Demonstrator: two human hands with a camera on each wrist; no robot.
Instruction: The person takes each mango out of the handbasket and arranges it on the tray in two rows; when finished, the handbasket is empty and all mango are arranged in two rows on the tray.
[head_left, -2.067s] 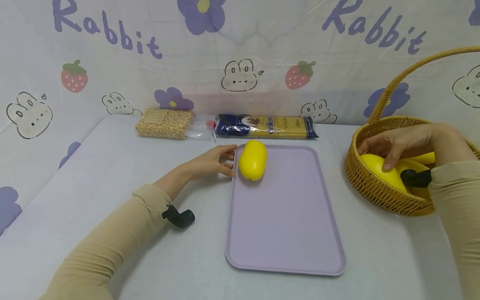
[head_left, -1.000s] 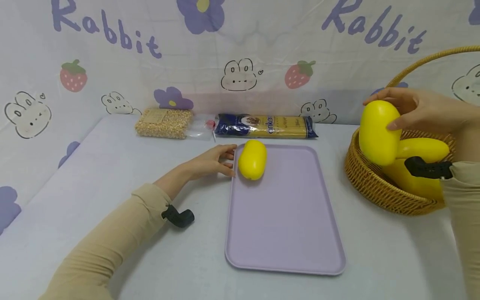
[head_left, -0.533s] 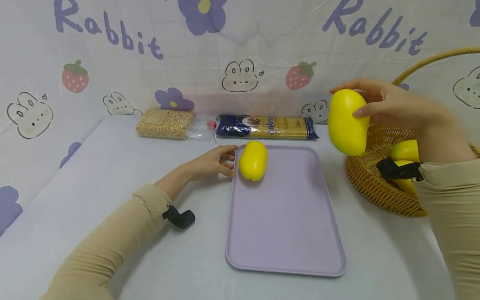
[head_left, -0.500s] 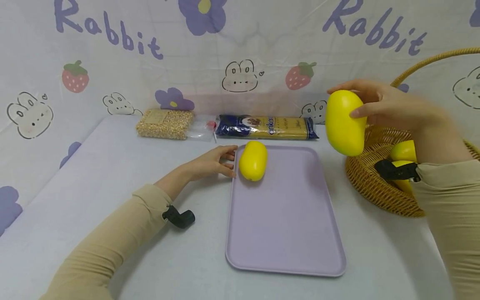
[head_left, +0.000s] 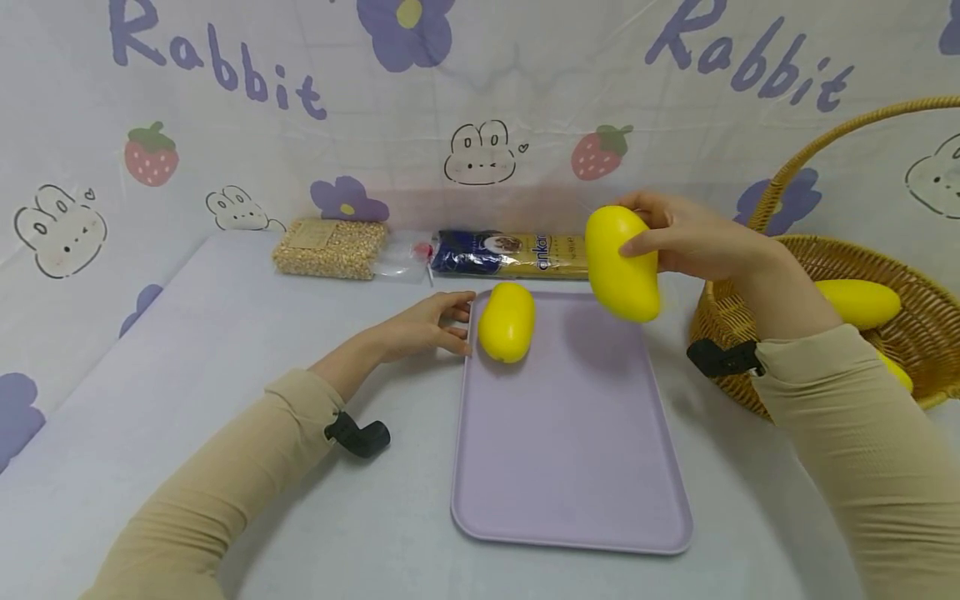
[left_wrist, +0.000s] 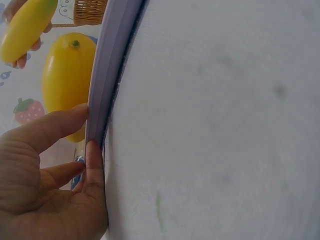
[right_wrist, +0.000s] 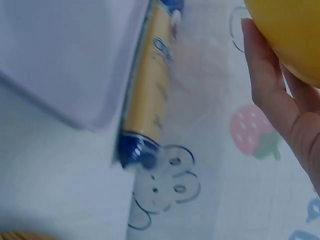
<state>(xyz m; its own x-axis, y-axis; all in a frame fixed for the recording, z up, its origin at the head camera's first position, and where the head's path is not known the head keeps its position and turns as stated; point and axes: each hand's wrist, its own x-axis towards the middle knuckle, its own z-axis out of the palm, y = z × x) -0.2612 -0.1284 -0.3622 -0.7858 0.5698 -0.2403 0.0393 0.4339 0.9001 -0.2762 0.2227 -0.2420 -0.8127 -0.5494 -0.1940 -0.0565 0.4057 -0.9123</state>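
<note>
My right hand (head_left: pixel 701 237) holds a smooth yellow mango (head_left: pixel 618 262) between thumb and fingers, raised over the tray's far right corner. In the right wrist view, part of this mango (right_wrist: pixel 295 37) fills the upper right corner. A second mango (head_left: pixel 507 322) lies on the lilac tray (head_left: pixel 566 450), near its far left corner. My left hand (head_left: pixel 416 329) rests with relaxed fingers at the tray's left edge. The left wrist view shows its fingertips touching the rim (left_wrist: pixel 110 70), with the tray's mango (left_wrist: pixel 67 75) just beyond.
On the right stands a wicker basket (head_left: pixel 926 333) with a tall handle, more mangoes (head_left: pixel 858 302) inside. Behind the tray lie a pasta packet (head_left: pixel 510 252) and a bag of corn kernels (head_left: pixel 330 247), close to the printed cloth backdrop (head_left: pixel 525 100).
My right hand has gripped a mango in the basket, lifted it out and carried it left over the tray. The left hand and the tray have stayed in place.
</note>
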